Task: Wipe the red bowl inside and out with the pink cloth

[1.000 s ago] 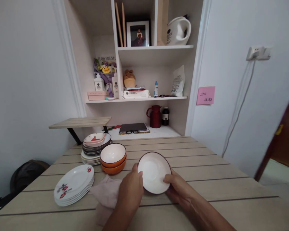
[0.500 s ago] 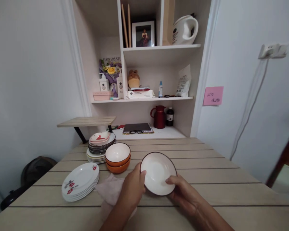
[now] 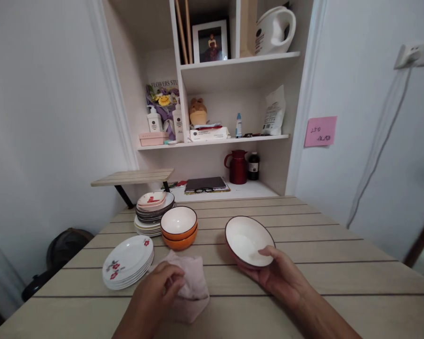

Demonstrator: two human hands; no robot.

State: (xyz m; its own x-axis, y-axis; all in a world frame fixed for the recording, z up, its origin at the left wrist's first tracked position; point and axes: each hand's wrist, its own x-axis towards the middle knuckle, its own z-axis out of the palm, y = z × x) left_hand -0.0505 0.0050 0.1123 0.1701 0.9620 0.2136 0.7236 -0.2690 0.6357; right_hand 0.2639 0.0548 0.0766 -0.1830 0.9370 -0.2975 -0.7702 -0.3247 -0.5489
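A white bowl with a dark rim (image 3: 245, 240) is tilted toward me above the table. My right hand (image 3: 275, 273) grips its near right side, thumb inside over the rim and fingers underneath. My left hand (image 3: 160, 287) is over the left part of a pale pink cloth (image 3: 194, 282), its fingers loosely curled and the thumb apart from them. Nothing shows clearly between those fingers, and whether they touch the cloth is hard to see. Two stacked orange bowls (image 3: 180, 241) with white insides stand just beyond the cloth.
Flower-patterned white plates (image 3: 129, 259) are stacked at the left. Behind them rises another stack of plates (image 3: 151, 214), topped by small pink-edged dishes (image 3: 151, 200). A small raised wooden shelf (image 3: 132, 176) overhangs the back left. A red jug (image 3: 238, 167) stands in the wall shelving.
My left hand has let go of the bowl and moved left to the cloth. My right hand keeps the bowl, now tilted differently and slightly further right. The view has shifted a little.
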